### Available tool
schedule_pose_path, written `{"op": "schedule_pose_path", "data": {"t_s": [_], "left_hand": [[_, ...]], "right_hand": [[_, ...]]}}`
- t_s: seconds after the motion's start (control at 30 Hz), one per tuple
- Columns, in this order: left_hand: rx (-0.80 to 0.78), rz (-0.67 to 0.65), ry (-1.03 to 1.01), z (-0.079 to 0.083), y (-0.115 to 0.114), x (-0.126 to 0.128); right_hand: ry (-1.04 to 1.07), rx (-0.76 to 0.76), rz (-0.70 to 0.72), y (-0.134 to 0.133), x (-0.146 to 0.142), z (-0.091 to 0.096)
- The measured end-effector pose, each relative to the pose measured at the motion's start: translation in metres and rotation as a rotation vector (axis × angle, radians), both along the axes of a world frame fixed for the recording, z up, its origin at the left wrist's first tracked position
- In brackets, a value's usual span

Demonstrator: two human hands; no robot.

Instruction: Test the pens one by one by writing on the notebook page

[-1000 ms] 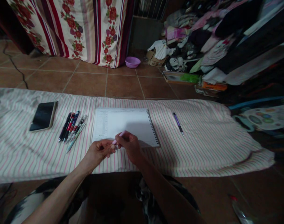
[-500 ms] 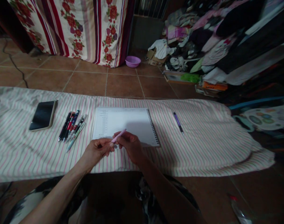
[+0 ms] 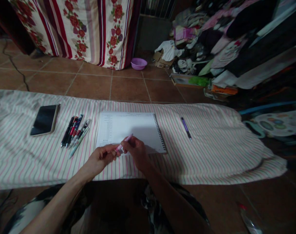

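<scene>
Has a striped cloth (image 3: 211, 146) spread beneath the spiral notebook (image 3: 135, 125). Has left hand (image 3: 101, 157) and right hand (image 3: 136, 150) close together at the notebook's near edge. Shows a phone (image 3: 44, 120) well left of the notebook, bunched pens (image 3: 75, 132) between, a purple pen (image 3: 186, 129) to its right. Grasps a tilted pink pen (image 3: 120, 147) at that near edge, pinched lower by the left, higher by the right.

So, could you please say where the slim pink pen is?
In the head view, the pen is left of centre, held by the left hand and right hand at the white spiral-bound notebook's near edge.
</scene>
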State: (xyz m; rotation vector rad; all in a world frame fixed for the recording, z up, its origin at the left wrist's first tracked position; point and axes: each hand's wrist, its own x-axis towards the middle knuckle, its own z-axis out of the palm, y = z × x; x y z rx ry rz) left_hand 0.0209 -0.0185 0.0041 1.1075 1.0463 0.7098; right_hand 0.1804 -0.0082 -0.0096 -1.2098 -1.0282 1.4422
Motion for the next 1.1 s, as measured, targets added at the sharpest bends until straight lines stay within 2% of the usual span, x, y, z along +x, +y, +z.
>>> {"op": "schedule_pose_path", "data": {"t_s": [0.3, 0.53, 1.1], "left_hand": [[-0.049, 0.025, -0.054, 0.002, 0.0, 0.006], [-0.065, 0.097, -0.03, 0.003, 0.0, 0.011], [-0.076, 0.149, 0.002, -0.001, 0.0, 0.012]], "right_hand": [[-0.055, -0.014, -0.061, -0.001, -0.005, -0.002], [-0.12, 0.004, -0.071, -0.001, -0.004, -0.001], [-0.069, 0.017, -0.05, -0.002, -0.006, -0.003]]}}
